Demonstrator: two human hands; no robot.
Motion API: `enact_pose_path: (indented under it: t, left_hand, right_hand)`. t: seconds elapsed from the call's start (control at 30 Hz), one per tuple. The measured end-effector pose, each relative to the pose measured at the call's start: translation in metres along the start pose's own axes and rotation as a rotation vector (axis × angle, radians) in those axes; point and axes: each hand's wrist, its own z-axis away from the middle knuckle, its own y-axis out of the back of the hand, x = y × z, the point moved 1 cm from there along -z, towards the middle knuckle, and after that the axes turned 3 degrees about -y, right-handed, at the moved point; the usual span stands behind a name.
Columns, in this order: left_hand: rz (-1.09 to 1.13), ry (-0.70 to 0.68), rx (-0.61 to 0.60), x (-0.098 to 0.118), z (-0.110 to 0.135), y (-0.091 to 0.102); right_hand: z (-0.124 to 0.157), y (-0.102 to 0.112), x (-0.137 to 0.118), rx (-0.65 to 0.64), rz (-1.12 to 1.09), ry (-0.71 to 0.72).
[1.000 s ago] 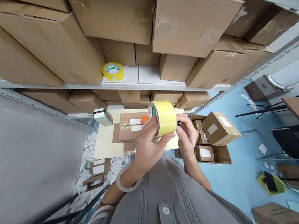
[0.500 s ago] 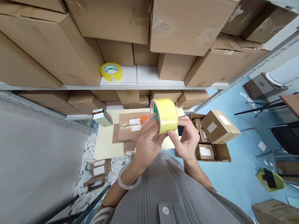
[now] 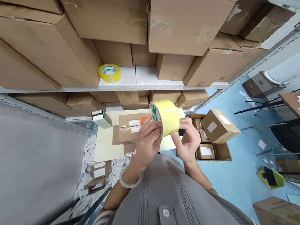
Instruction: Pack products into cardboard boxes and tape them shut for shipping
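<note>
A roll of yellow packing tape (image 3: pixel 169 116) is held up in front of me, its printed core turned to the left. My left hand (image 3: pixel 148 137) grips it from the left, with fingers at the core opening. On the right side my right hand (image 3: pixel 186 139) pinches the roll, thumb at its lower edge and fingers against its far side. Below the roll, cardboard parcels (image 3: pixel 125 134) with white labels lie on a cream tabletop (image 3: pixel 103 146). An orange object (image 3: pixel 143 120) shows partly behind my left hand.
A second yellow tape roll (image 3: pixel 109 73) lies on the shelf (image 3: pixel 128 76) ahead, among large cardboard boxes (image 3: pixel 184 19). A small green and white box (image 3: pixel 102 119) stands at the table's left. To the right, an open carton (image 3: pixel 223 152) holds several parcels. A black chair (image 3: pixel 294 133) stands farther right.
The roll has turned slightly and dropped a little in my hands. My left thumb, seen under the roll before, is now hidden. The view has shifted slightly.
</note>
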Motion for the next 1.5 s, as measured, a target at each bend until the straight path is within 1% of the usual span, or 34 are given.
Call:
enact_pose_path:
  t: [0.17,0.3,0.4,0.47,0.57,0.6,0.67,0.77,0.83,0.9,0.97,1.07,1.13,1.3,1.5]
  left_hand:
    - [-0.067,-0.04,0.029,-0.002,0.0,0.002]
    - [-0.087,-0.123,0.062,-0.004,-0.003,0.004]
    - [-0.106,-0.176,0.089,-0.011,0.0,0.005]
    - [-0.153,-0.21,0.084,-0.018,0.006,0.004]
    - [-0.19,-0.239,0.041,-0.026,0.013,0.003]
    - [-0.162,-0.227,0.019,-0.028,0.013,0.003]
    - [-0.062,-0.149,-0.06,-0.028,0.012,0.004]
    - [0.066,0.04,-0.216,-0.025,0.007,0.01]
    - [0.161,0.106,-0.239,-0.02,0.003,0.016]
    - [0.274,0.133,-0.212,-0.012,-0.002,0.022]
    - [0.339,0.166,-0.181,-0.002,-0.006,0.025]
    - [0.352,0.241,-0.127,0.012,-0.012,0.022]
    - [0.346,0.267,-0.089,0.019,-0.014,0.018]
    - [0.273,0.272,-0.025,0.024,-0.014,0.01]
    - [0.194,0.251,0.018,0.026,-0.016,0.007]
  right_hand:
    - [0.0,-0.001,0.0,-0.009,0.007,0.046]
    - [0.0,-0.002,0.001,0.007,-0.046,0.084]
    - [0.0,-0.003,0.0,0.013,-0.062,0.085]
    - [0.001,-0.003,0.0,0.009,-0.078,0.068]
    - [0.003,-0.004,0.0,0.007,-0.125,0.04]
    - [0.004,-0.004,0.001,0.007,-0.133,0.032]
    - [0.005,-0.005,0.002,0.007,-0.124,0.029]
    - [0.006,-0.005,0.004,0.019,-0.075,0.063]
    - [0.007,-0.005,0.007,0.012,-0.054,0.07]
    - [0.009,-0.006,0.012,-0.007,-0.063,0.044]
    - [0.011,-0.007,0.016,-0.018,-0.091,0.009]
    - [0.015,-0.01,0.022,-0.026,-0.122,-0.022]
    - [0.016,-0.011,0.023,-0.034,-0.119,-0.018]
    - [0.017,-0.011,0.025,-0.069,-0.103,0.006]
    - [0.017,-0.013,0.029,-0.094,-0.101,-0.001]
